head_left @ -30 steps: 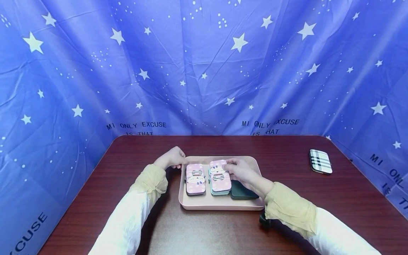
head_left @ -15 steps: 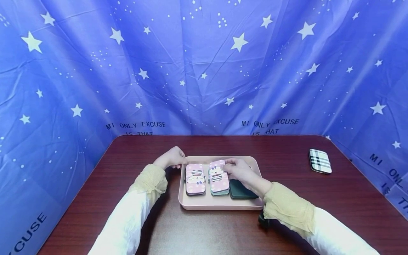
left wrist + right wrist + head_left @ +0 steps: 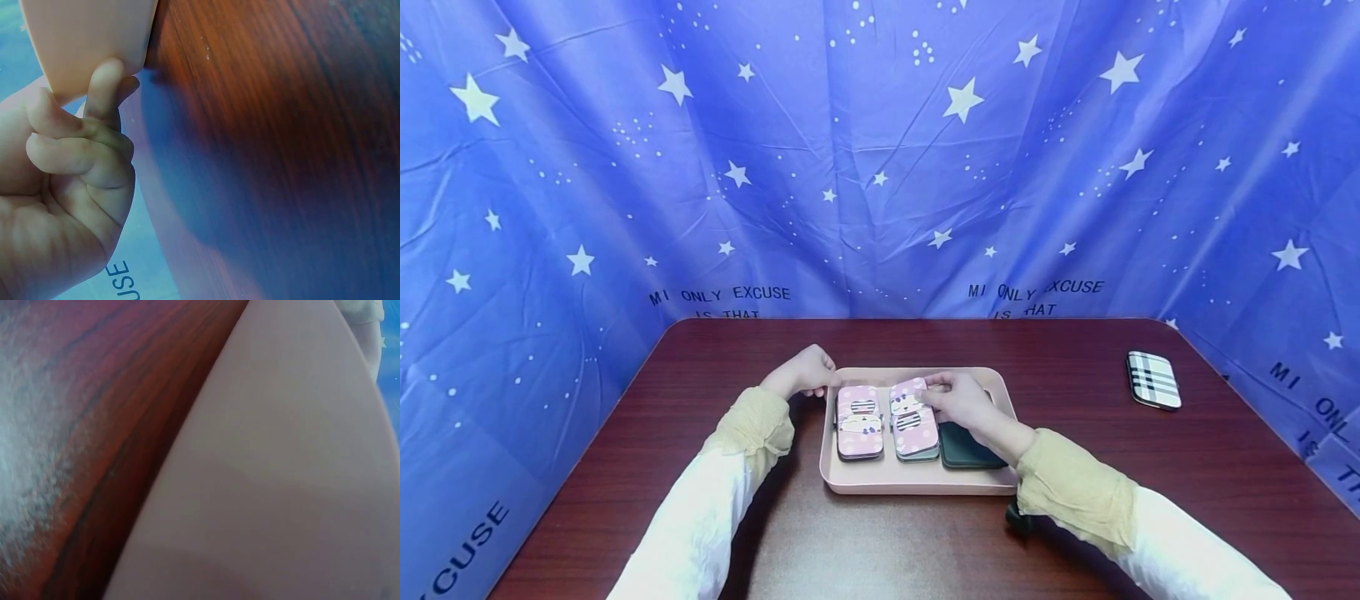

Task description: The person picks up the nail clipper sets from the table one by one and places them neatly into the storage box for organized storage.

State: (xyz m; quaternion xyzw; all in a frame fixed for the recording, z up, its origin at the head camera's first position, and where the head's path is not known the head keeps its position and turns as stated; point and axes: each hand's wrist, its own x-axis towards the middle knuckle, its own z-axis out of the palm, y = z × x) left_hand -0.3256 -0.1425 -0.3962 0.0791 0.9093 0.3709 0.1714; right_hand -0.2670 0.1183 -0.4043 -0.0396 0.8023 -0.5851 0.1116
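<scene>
A beige tray lies on the table, its outer wall filling much of the right wrist view. My left hand grips its far left corner; the left wrist view shows the other fingers curled below that corner. Inside the tray, my right hand holds the upper right edge of a flat pink case with a cartoon print. That case lies over a mint green case, mostly hidden beneath it. To its left is a matching pink case; to its right, a dark green case sits partly under my hand.
A black and white plaid case lies on the brown wooden table at the far right. Beneath my right wrist a small dark object shows. A blue star-printed curtain hangs around the back and sides.
My right hand has shifted slightly left with the pink case, so less of the mint green case's left side and front shows. The left hand stays at the tray corner.
</scene>
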